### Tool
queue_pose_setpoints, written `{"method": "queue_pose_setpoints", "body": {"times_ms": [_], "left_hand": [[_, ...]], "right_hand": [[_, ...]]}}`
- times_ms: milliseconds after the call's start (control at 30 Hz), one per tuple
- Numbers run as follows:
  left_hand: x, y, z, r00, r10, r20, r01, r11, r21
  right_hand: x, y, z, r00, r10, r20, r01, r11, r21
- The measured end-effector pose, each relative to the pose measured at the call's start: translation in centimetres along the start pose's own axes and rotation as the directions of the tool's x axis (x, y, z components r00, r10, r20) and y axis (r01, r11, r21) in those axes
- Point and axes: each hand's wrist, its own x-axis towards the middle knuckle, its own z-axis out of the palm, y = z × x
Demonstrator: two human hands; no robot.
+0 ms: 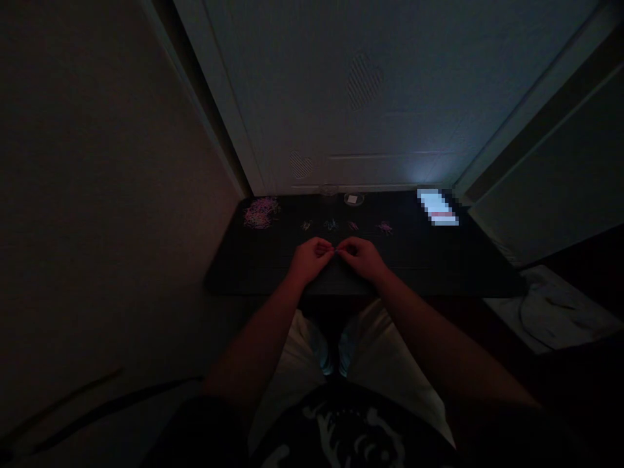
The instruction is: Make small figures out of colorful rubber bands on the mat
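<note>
My left hand (314,254) and my right hand (359,254) meet above the front middle of a dark table (439,266). Thumb and fingers of each are pinched together, fingertips almost touching. Something tiny seems to sit between them, too small and dim to name. Just beyond my hands lie small groups of thin pieces that look like paper clips: a pale group (307,225), a bluish-green group (331,225), a pink group (353,225) and a purplish group (385,227). A larger mixed pile (262,212) of pink, purple and pale pieces lies at the back left.
At the back edge stand a clear round container (329,190) and a round clear lid (353,199) with a white square on it. A lit phone (437,207), blurred out, lies back right. A white panel (302,97) rises behind the table; a wall (121,195) borders the left.
</note>
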Motion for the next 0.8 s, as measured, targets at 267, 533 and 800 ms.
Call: {"method": "queue_pose_setpoints", "body": {"times_ms": [267,533,800], "left_hand": [[-0.2,0.51,-0.12,1.0,0.008,0.022,-0.007,0.999,-0.038],[-0.15,0.39,-0.12,0.999,0.005,0.038,-0.004,1.0,-0.028],[-0.21,0.68,-0.21,1.0,0.006,-0.022,-0.004,0.998,0.07]], "right_hand": [[-0.01,-0.34,-0.1,1.0,0.029,-0.006,-0.029,1.0,0.0],[-0.01,-0.14,0.04,0.998,0.037,-0.045,-0.037,0.999,0.001],[0.04,-0.17,0.07,0.996,0.048,-0.078,-0.047,0.999,0.013]]}}
